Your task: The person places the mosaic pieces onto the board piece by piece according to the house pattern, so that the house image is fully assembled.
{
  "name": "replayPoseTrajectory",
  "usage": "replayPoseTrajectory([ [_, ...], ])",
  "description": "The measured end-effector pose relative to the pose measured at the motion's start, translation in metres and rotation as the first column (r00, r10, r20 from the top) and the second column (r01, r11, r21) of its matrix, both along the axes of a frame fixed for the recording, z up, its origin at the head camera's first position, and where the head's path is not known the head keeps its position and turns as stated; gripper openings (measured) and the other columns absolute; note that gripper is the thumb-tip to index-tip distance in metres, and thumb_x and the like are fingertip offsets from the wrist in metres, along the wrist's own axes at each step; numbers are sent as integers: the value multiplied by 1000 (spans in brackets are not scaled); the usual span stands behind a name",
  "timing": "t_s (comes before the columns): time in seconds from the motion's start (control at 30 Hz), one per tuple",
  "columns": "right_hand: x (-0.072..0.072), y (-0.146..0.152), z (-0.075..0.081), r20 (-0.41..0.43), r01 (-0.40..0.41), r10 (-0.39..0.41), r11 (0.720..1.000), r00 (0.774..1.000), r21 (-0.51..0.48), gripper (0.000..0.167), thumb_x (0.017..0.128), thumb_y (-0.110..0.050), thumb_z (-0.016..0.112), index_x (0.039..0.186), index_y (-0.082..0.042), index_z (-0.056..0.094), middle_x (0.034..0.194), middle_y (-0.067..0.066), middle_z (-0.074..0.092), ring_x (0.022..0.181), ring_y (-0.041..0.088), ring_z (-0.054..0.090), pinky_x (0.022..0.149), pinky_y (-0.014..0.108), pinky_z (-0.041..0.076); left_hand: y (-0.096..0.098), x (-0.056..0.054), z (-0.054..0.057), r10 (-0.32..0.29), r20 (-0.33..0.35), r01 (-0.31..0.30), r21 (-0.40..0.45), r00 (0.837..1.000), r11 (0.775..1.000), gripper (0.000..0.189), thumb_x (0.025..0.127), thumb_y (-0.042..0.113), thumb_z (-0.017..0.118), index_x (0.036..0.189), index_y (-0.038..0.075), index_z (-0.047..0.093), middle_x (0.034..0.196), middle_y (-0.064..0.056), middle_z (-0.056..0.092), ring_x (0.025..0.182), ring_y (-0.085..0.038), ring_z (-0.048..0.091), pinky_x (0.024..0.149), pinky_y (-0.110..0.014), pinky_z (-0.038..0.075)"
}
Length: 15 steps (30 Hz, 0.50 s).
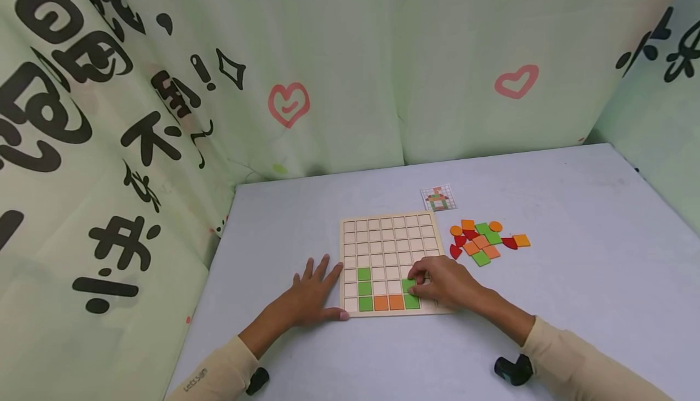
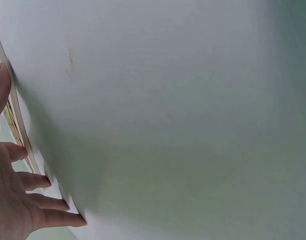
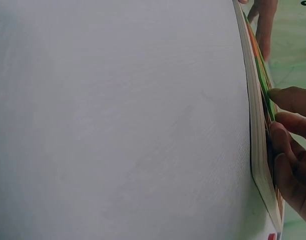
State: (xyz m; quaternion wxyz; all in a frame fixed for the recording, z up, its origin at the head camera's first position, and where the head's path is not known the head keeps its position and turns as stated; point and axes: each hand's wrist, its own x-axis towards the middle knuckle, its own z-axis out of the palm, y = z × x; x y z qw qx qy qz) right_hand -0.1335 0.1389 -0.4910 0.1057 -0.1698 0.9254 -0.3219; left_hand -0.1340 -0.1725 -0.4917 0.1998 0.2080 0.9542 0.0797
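A wooden grid board (image 1: 391, 231) lies on the table, with green square tiles (image 1: 364, 288) in a column at its lower left and two orange squares (image 1: 389, 302) along its bottom row. My left hand (image 1: 312, 298) rests at the board's left edge, fingers spread; the left wrist view shows its thumb (image 2: 1, 87) against the rim. Over the lower right cells, my right hand (image 1: 445, 282) pinches a green square tile (image 1: 408, 285) between thumb and forefinger, just above another green tile (image 1: 412, 302). In the right wrist view those fingertips (image 3: 279, 96) touch green at board level.
Loose orange, green and red tiles (image 1: 481, 242) lie in a pile right of the board. Behind it lies a small pattern card (image 1: 437, 197). Pale curtains (image 1: 350, 85) with drawings close off the table's back and left.
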Motion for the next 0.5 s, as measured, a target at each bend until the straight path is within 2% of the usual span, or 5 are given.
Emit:
replayPoseTrajectory([
  [0.17,-2,4,0,26,-6,6,1000,1000,-5,25,80,-27,85,100,-16,76,77,-13,60,79,10,55,65,23,46,0,0,-1,-4,-6,4,-8,1000,1000,104,81,71,67,161,19,25,167,-19,18,149,-54,16,108,-73,30],
  [0.3,-3,14,0,56,-56,59,997,997,-58,29,82,-30,84,106,-16,74,85,-12,65,81,11,56,66,22,47,-1,-1,-4,-11,-8,11,-14,1000,1000,104,81,71,67,161,19,25,167,-19,18,149,-54,17,108,-73,30],
  [0.5,-5,35,0,116,-109,126,984,985,-140,31,89,-31,77,116,-16,72,98,-8,69,67,9,55,60,21,47,-1,-1,-5,-13,-9,13,-9,1000,1000,104,81,72,66,161,20,25,167,-19,18,149,-54,17,108,-73,30],
])
